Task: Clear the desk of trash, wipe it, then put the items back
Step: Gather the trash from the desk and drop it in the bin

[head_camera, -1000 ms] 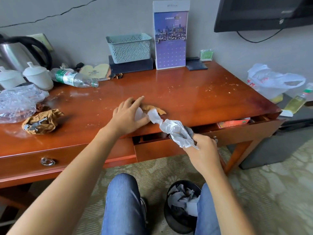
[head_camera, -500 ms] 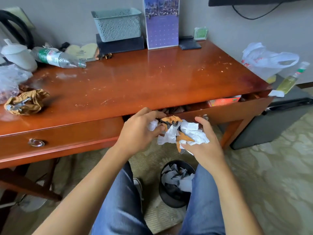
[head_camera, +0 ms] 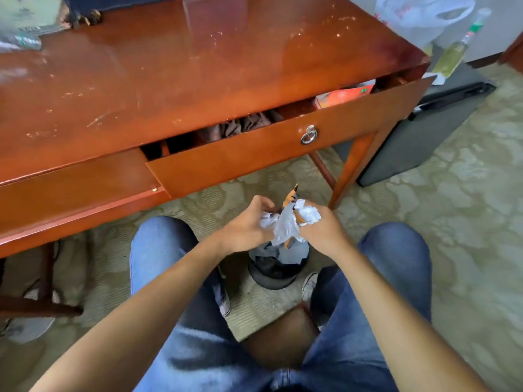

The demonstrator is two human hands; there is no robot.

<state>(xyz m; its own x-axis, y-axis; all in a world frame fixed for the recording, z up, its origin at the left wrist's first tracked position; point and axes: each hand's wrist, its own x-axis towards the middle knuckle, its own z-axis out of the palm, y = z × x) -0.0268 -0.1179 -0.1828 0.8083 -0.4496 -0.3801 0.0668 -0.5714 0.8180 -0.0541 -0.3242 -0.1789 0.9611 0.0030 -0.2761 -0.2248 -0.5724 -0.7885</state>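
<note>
both grips meet over the floor between the person's knees. the left grip and the right grip are each clenched around the same wad of crumpled white paper and orange-brown scrap, fingers curled into it from either side. directly beneath the grips stands a black trash bin already holding white paper. beyond the grips, the wooden surface shows scattered crumbs and smears, and its right drawer hangs open with a red packet inside. to the far right of the grips, a white plastic bag and a green bottle sit past the surface's edge.
</note>
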